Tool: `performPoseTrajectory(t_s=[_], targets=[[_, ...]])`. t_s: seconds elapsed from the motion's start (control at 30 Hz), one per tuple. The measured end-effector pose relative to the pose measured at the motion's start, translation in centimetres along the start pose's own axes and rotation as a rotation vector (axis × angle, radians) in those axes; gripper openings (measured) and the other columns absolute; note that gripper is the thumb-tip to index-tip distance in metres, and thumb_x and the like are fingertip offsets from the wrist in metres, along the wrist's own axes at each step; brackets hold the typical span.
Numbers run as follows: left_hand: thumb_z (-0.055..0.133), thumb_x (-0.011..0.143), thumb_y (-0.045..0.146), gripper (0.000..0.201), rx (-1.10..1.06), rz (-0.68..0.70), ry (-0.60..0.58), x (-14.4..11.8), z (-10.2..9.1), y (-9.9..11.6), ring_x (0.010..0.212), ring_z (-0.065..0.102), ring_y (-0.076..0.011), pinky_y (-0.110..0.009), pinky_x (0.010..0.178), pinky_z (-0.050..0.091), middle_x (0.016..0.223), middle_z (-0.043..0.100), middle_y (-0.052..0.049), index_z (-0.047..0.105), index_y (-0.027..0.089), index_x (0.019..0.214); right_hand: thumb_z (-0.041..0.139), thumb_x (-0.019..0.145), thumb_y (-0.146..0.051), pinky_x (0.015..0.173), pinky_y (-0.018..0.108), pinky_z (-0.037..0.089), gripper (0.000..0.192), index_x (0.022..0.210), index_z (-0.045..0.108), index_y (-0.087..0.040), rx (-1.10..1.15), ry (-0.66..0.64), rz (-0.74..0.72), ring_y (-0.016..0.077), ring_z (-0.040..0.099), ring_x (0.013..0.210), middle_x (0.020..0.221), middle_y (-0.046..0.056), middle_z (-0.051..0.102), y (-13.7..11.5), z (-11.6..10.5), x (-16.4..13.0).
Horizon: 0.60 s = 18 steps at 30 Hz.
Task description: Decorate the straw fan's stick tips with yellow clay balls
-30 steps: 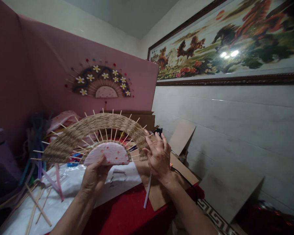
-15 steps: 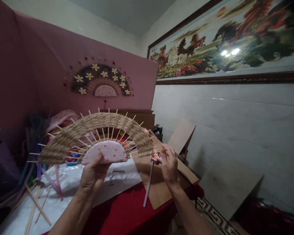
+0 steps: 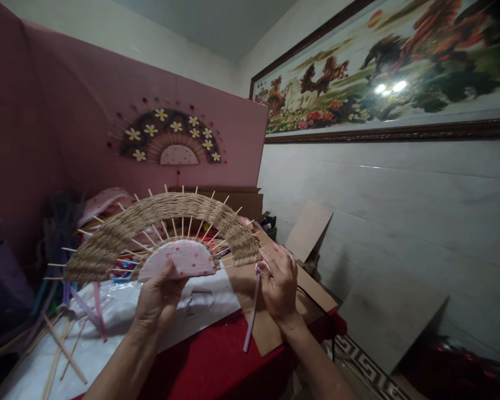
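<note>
A woven fan (image 3: pixel 166 208), an arch of brown twisted cord on thin wooden sticks, is held up above the table. Its half-round base (image 3: pixel 183 260) is covered in pale pink cloth with red spots. My left hand (image 3: pixel 160 300) grips this base from below, thumb on the front and fingers behind. At the fan's lower right corner, my right hand (image 3: pixel 278 283) has thumb and index finger closed about the edge stick. Just under those fingertips hangs a pale lilac strip (image 3: pixel 252 316); a patterned piece by its top is mostly covered by the hand.
A finished-looking fan with white flowers (image 3: pixel 170 133) hangs on the pink board (image 3: pixel 233 128). Loose wooden sticks (image 3: pixel 64 347) lie at left on white plastic. Brown cardboard (image 3: pixel 270 328) and a white sheet (image 3: pixel 208 300) rest on the red tablecloth (image 3: pixel 204 361).
My right hand has moved left to the fan's right corner, covering most of the small patterned piece. The left hand keeps its hold; the fan has barely shifted.
</note>
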State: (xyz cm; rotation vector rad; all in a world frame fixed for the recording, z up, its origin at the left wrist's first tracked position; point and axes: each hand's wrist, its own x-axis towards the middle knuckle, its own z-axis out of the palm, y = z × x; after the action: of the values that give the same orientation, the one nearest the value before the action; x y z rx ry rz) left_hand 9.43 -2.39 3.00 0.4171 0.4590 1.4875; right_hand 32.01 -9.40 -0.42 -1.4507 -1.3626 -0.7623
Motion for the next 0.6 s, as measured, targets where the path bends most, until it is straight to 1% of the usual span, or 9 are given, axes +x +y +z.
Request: performPoseTrajectory(t_s=[0.23, 0.43, 0.6], targets=[[0.047, 0.082, 0.0, 0.024, -0.003, -0.008, 0.0, 0.1, 0.03, -0.02, 0.068, 0.069, -0.0158, -0.03, 0.058, 0.06, 0.076, 0.073, -0.005, 0.066, 0.014, 0.081, 0.051, 0.09, -0.027, 0.099, 0.049, 0.037, 0.029, 0.117, 0.063, -0.023, -0.043, 0.017, -0.035, 0.0278, 0.043, 0.12, 0.127, 0.012, 0.05, -0.05, -0.12, -0.11], [0.047, 0.082, -0.001, 0.024, -0.017, -0.019, 0.023, 0.18, -0.1, -0.02, 0.067, 0.069, -0.0161, -0.031, 0.06, 0.06, 0.075, 0.073, -0.005, 0.066, 0.014, 0.08, 0.053, 0.089, -0.025, 0.099, 0.05, 0.036, 0.028, 0.115, 0.064, -0.026, -0.079, -0.005, -0.052, 0.0291, 0.041, 0.121, 0.128, 0.011, 0.049, -0.19, -0.12, -0.01], [0.047, 0.082, 0.0, 0.024, -0.026, -0.019, 0.005, 0.12, -0.11, -0.08, 0.068, 0.069, -0.0165, -0.03, 0.06, 0.06, 0.076, 0.073, -0.005, 0.066, 0.014, 0.081, 0.052, 0.089, -0.023, 0.098, 0.049, 0.038, 0.029, 0.116, 0.062, -0.022, 0.02, 0.077, -0.058, 0.0271, 0.046, 0.118, 0.124, 0.013, 0.052, -0.59, -0.8, -0.15]])
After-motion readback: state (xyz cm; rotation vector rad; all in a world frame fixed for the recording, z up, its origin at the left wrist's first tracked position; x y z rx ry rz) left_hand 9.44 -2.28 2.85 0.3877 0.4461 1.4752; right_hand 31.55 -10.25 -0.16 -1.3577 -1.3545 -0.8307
